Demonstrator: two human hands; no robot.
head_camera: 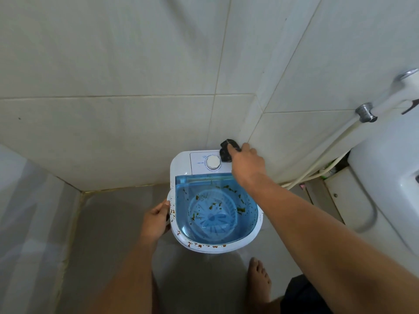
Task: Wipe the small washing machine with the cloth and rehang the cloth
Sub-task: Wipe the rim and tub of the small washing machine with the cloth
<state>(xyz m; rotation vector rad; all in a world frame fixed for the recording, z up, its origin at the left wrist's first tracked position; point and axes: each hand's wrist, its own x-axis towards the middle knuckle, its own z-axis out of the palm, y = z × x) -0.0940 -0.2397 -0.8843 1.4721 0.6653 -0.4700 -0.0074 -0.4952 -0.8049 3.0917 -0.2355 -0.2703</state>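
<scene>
The small washing machine (215,200) stands on the grey floor (108,223) in the corner of a tiled room, its back edge against the tiled wall (113,121). Its top is white, with a translucent blue lid (217,214) covering the tub, and through the lid a pale ribbed agitator shows. Brown and green specks dot the lid, and a line of rusty brown spots runs along the machine's front and left rim. Behind the lid sits a white control panel with a round white dial (213,162).

The right hand (247,164) reaches over the machine's far right corner and grips a dark cloth (227,149), bunched into a wad. The cloth presses on the control panel just right of the dial, close to the wall. The left hand (156,220) is curled around the machine's left rim, fingers closed on the edge.

To the right of the machine a white hose (324,155) runs along the wall up to a metal fitting (365,112), and a white porcelain fixture (385,177) fills the right side. In front of the machine a bare foot (258,282) rests on the floor.
</scene>
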